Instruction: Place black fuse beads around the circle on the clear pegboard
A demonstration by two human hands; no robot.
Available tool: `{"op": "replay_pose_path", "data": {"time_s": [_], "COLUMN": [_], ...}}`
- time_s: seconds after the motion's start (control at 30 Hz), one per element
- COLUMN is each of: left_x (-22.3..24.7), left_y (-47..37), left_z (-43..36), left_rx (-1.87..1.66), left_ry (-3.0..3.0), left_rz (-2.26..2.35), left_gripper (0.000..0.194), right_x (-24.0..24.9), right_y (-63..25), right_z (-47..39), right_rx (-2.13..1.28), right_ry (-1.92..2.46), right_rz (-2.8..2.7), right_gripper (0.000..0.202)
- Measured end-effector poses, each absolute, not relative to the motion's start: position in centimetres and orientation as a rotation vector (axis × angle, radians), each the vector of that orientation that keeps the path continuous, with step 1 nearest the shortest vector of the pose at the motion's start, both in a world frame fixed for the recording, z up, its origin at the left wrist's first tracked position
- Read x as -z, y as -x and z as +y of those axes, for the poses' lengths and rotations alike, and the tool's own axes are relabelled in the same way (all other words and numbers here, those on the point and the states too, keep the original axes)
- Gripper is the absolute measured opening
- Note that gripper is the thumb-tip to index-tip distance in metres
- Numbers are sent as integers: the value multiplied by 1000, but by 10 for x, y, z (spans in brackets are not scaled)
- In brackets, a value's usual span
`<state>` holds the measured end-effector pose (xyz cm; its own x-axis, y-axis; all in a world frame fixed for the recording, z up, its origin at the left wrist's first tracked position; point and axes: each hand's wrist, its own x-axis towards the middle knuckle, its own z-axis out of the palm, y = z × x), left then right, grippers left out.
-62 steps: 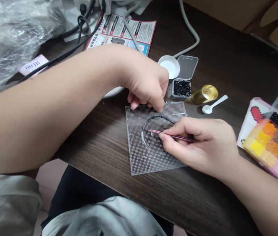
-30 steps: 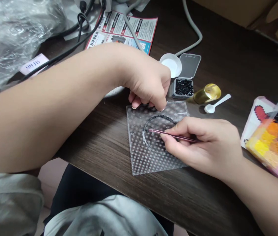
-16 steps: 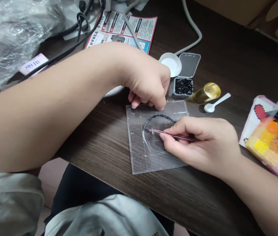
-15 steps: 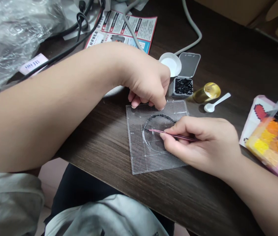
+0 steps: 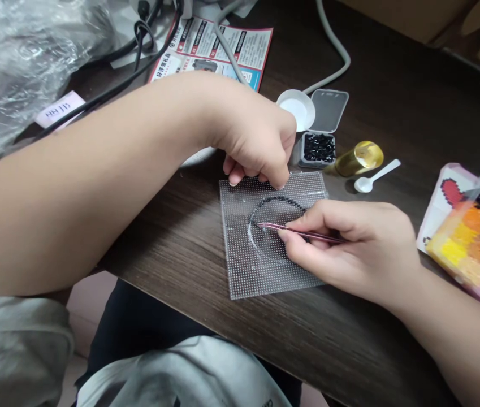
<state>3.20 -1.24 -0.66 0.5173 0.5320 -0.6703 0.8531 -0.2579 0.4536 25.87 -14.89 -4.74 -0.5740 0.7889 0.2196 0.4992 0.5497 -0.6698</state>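
Observation:
A clear square pegboard (image 5: 246, 277) lies flat on the table. On it, a row of small black beads (image 5: 280, 198) follows the upper and left part of a round outline. My left hand (image 5: 260, 144) reaches over from the left with curled fingers and grips the board's far edge, thumb on top. In my right hand (image 5: 354, 243) is a pair of thin pink metal tweezers (image 5: 293, 230), pinched between thumb and fingers. Their tips are at the left inside of the outline; whether a bead is between them is too small to tell. The right hand hides the outline's right side.
Behind the board stand an open box of black beads (image 5: 318, 148), a white dish (image 5: 298, 110), a gold cylinder (image 5: 360, 159) and a white spoon (image 5: 375, 176). A bead case (image 5: 472, 249) is at right. Cables (image 5: 333, 73), a leaflet (image 5: 240, 48) and plastic wrap (image 5: 31, 73) lie behind.
The whole view has shifted slightly, with things a little further right. Both hands and the tweezers keep nearly the same place on the pegboard.

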Motion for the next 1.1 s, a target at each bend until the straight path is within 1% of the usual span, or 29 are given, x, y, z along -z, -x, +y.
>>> {"op": "replay_pose_path", "data": {"time_s": [0.53, 0.67, 0.77, 0.93, 0.97, 1.03, 1.1], "left_x": [9, 7, 3, 1, 1, 1, 1], "left_y": [-31, -31, -30, -28, -28, -27, -26], "left_z": [-11, -13, -14, -14, -13, -12, -11], "left_rx": [474, 465, 446, 454, 463, 477, 457], "left_ry": [-1931, -1907, -1878, -1887, -1891, -1912, -1913], "left_rz": [1110, 1104, 1093, 1084, 1081, 1073, 1090], "left_gripper": [44, 44, 47, 48, 49, 49, 46], "right_x": [46, 47, 49, 54, 55, 58, 59], "right_y": [-262, -264, -261, -259, -259, -259, -256], "right_z": [-150, -149, -148, -148, -148, -148, -149], "right_rx": [-732, -784, -805, -734, -731, -724, -741], "right_ry": [1088, 1076, 1099, 1112, 1103, 1110, 1158], "right_rz": [-2247, -2142, -1979, -1881, -1862, -1841, -1848], "right_gripper": [21, 14, 13, 11, 15, 30, 42]}}
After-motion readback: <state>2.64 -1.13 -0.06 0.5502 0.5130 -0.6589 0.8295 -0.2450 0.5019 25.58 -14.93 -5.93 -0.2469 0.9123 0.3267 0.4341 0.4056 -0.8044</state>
